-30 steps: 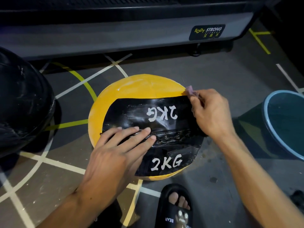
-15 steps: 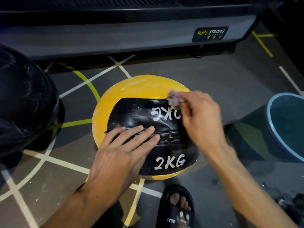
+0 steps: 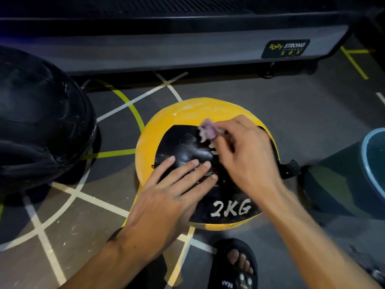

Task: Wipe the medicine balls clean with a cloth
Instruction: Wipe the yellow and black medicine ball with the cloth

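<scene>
The yellow medicine ball [image 3: 150, 140] lies on the gym floor [image 3: 291, 113], a little in front of the long base of a machine [image 3: 166, 51] that runs along the far edge of the floor. Between the ball and this base there is a strip of open floor. On the left side of the ball there is also free floor with white and yellow lines [image 3: 133, 109], up to a big black ball [image 3: 41, 113] that stands near the left edge. On the right side a blue bucket [image 3: 373, 163] stands near the right edge, with a gap of floor between it and the ball. At the near edge a foot in a black slipper [image 3: 235, 265] is just beside the ball.

The ball is round with a smooth yellow skin, and on top it has a shiny black panel [image 3: 183, 142] with white "2KG" letters and a rough seam across the middle. The big black ball looks scuffed, with pale scratches.

The left hand [image 3: 166, 197] lies flat on the black panel, fingers straight and close together, pressing the ball. The right hand [image 3: 248, 155] is over the far part of the panel and its fingers pinch a small crumpled purple cloth [image 3: 206, 130], which touches the ball near the border of black and yellow. This hand is a little blurred. The two hands are near each other but apart.
</scene>
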`<state>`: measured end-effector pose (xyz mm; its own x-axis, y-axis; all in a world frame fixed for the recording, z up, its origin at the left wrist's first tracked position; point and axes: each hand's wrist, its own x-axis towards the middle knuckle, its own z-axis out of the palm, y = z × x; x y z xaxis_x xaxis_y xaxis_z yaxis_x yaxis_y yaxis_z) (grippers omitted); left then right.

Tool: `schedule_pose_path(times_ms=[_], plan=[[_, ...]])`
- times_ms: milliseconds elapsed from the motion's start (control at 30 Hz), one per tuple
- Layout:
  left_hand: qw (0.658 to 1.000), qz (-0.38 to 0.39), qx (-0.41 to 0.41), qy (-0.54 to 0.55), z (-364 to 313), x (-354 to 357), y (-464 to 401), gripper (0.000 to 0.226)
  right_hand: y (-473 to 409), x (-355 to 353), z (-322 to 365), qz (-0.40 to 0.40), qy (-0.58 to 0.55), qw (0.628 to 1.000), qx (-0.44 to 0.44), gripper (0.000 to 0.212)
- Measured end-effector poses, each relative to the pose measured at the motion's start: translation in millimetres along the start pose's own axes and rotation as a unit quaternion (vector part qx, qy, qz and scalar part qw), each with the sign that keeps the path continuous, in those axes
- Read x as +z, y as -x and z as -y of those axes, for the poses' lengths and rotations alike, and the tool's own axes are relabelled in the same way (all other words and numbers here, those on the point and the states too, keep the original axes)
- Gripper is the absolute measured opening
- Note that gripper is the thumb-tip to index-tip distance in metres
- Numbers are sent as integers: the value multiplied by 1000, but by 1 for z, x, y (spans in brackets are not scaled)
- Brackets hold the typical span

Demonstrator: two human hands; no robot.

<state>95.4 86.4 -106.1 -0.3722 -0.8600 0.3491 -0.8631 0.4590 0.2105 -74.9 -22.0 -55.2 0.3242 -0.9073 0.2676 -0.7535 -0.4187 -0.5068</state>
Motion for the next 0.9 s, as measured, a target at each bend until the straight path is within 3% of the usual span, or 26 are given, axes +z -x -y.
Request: schedule_pose_path(times_ms=[167, 267, 433, 600, 667, 800, 900], plan=[[999, -28, -39, -3, 13, -1, 22, 39, -2, -28, -36, -38, 66, 995, 71, 10], [996, -55, -63, 2, 16, 0, 26, 37, 0, -22, -24, -33, 58, 993, 96, 11], [996, -65, -57, -15, 15, 2, 21, 39, -7, 8, 26, 31, 41, 998, 25, 32], [996, -77, -50, 14, 16, 13, 25, 26, -8, 26, 61, 158, 54, 978, -121, 36], [996, -68, -57, 8, 17, 13, 27, 38, -26, 17, 42, 145, 67, 980, -120, 32], [996, -66, -62, 8, 18, 11, 24, 47, -61, -4, 7, 57, 103, 993, -12, 24], [996, -60, -62, 1, 17, 9, 23, 46, -38, 13, 37, 96, 29, 993, -57, 32]])
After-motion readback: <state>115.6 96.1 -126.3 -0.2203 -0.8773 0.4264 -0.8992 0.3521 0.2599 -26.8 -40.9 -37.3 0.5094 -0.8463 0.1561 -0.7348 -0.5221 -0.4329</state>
